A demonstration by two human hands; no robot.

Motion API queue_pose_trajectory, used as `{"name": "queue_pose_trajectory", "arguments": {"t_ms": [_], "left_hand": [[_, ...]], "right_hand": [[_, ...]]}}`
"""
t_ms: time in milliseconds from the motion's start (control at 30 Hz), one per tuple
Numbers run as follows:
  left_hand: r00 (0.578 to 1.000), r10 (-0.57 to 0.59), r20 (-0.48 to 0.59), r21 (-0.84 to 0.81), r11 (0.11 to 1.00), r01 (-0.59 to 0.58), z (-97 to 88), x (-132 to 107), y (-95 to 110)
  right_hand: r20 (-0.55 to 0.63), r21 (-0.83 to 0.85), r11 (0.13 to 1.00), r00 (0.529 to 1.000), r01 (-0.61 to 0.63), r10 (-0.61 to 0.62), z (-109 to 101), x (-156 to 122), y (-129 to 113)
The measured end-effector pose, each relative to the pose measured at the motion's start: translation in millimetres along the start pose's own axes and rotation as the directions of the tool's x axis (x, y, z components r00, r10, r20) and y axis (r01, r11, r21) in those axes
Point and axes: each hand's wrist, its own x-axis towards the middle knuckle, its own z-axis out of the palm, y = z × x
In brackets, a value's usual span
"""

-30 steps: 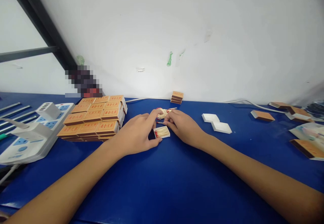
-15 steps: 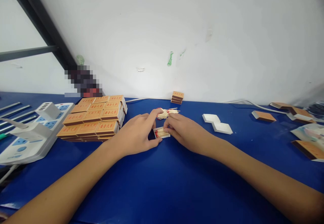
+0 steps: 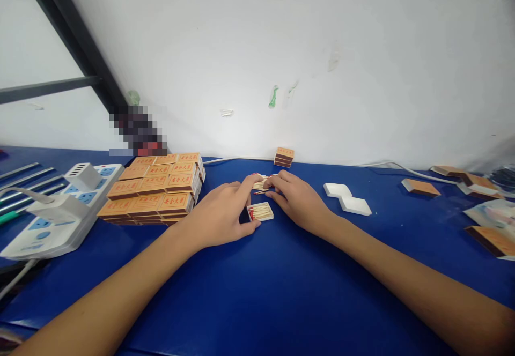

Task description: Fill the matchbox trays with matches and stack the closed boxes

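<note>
Right hand (image 3: 298,199) moved from tray (image 3: 264,219) to matches (image 3: 260,185), frame centre, seemingly pinching one match (image 3: 261,191) (likely light, brittle; hold mid-stick); left hand (image 3: 223,214) holding tray.

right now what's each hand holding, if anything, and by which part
The right hand seems to pinch a match by its plain end. The left hand curls around the left end of the matchbox tray; whether it grips cannot be told.

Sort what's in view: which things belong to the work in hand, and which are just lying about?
Seem to belong:
match tray, by the left hand
loose matches, by the right hand
probably the matchbox stack and white pieces

Seem just lying about:
power strip
rods
cable
plastic bag
</note>
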Motion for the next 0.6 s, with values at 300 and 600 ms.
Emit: {"name": "queue_pose_trajectory", "arguments": {"t_ms": [300,600], "left_hand": [[1.0,-0.003,0.015,0.007,1.0,0.003,-0.3,-0.6,0.3],[0.999,-0.003,0.034,0.007,1.0,0.003,-1.0,0.5,1.3]], "right_hand": [[0.04,0.02,1.0,0.999,-0.013,0.012,-1.1,2.1,2.0],[0.077,0.057,0.998,0.997,-0.032,0.027,-6.0,2.9,5.7]]}}
